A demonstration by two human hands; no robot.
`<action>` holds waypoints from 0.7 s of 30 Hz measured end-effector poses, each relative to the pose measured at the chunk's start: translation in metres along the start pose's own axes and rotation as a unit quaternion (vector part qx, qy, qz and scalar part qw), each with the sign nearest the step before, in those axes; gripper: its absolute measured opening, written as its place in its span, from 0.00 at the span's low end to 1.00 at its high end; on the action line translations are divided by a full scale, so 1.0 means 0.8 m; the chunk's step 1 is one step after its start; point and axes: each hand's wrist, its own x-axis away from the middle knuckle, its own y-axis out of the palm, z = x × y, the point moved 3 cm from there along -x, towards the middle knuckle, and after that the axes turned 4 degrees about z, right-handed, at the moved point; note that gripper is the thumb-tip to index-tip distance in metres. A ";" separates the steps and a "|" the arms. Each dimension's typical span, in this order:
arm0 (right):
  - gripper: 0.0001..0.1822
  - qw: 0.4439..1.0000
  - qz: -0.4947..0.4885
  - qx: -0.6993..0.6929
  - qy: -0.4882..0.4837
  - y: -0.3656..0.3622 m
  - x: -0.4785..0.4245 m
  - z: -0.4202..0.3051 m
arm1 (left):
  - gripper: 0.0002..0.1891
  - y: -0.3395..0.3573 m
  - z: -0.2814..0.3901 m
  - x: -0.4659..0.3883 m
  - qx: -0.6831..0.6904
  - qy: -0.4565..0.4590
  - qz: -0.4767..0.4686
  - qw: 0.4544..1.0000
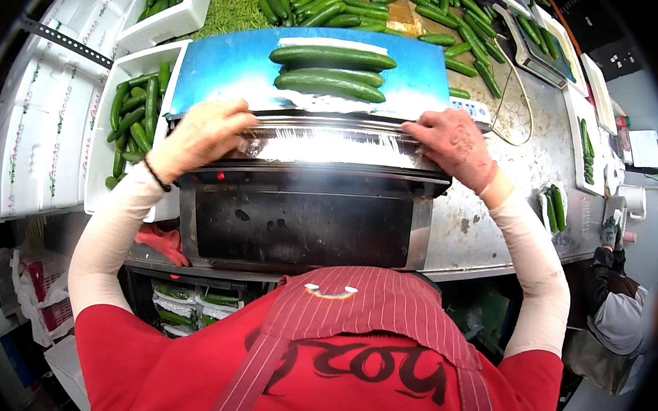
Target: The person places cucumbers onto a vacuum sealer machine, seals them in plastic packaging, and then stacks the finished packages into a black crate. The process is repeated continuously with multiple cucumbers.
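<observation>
My bare left hand (210, 129) pinches the left end of a sheet of clear cling film (333, 148). At the film's right end is my right hand (455, 146), in a thin reddish glove, with its fingers closed on the edge. The film stretches between both hands across the front of a film-wrapping machine (304, 227). Just beyond it, several cucumbers (333, 58) lie stacked side by side on a white foam tray (333, 45). This tray rests on the machine's blue-and-white plate (224, 64). My fingertips are partly blurred.
Loose cucumbers (464, 31) and green beans (234, 7) cover the table's far side. Foam boxes of cucumbers (133, 115) stand left. A scale (541, 54), a cable (525, 105) and a tray of cucumbers (556, 209) are right. Another person (617, 303) works far right. A red glove (163, 244) lies front left.
</observation>
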 end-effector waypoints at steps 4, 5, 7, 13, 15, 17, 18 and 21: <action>0.15 0.998 0.022 -0.049 -0.040 0.034 -0.001 -0.004 | 0.10 0.032 0.008 -0.014 0.095 0.005 0.026 0.995; 0.13 0.991 0.081 -0.108 0.010 0.027 0.003 -0.004 | 0.06 0.034 0.002 -0.009 0.150 -0.025 0.139 0.978; 0.10 0.948 0.101 -0.253 0.162 0.024 0.032 -0.010 | 0.04 0.024 0.009 0.002 0.216 -0.181 0.158 0.947; 0.10 0.661 0.405 -0.597 0.208 -0.061 -0.001 -0.020 | 0.07 -0.051 0.030 -0.038 0.328 -0.195 0.414 0.827; 0.10 0.692 0.436 -0.535 0.210 -0.088 -0.052 -0.001 | 0.07 -0.070 -0.003 -0.077 0.332 -0.234 0.453 0.794; 0.09 0.723 0.434 -0.505 0.185 -0.065 -0.104 0.036 | 0.07 -0.058 -0.060 -0.095 0.287 -0.304 0.439 0.795; 0.10 0.815 0.405 -0.376 0.176 -0.038 -0.123 0.059 | 0.07 -0.042 -0.087 -0.097 0.245 -0.347 0.385 0.819; 0.12 0.944 0.120 -0.158 0.263 0.076 -0.117 0.114 | 0.05 0.065 -0.156 -0.116 0.263 -0.498 0.177 0.807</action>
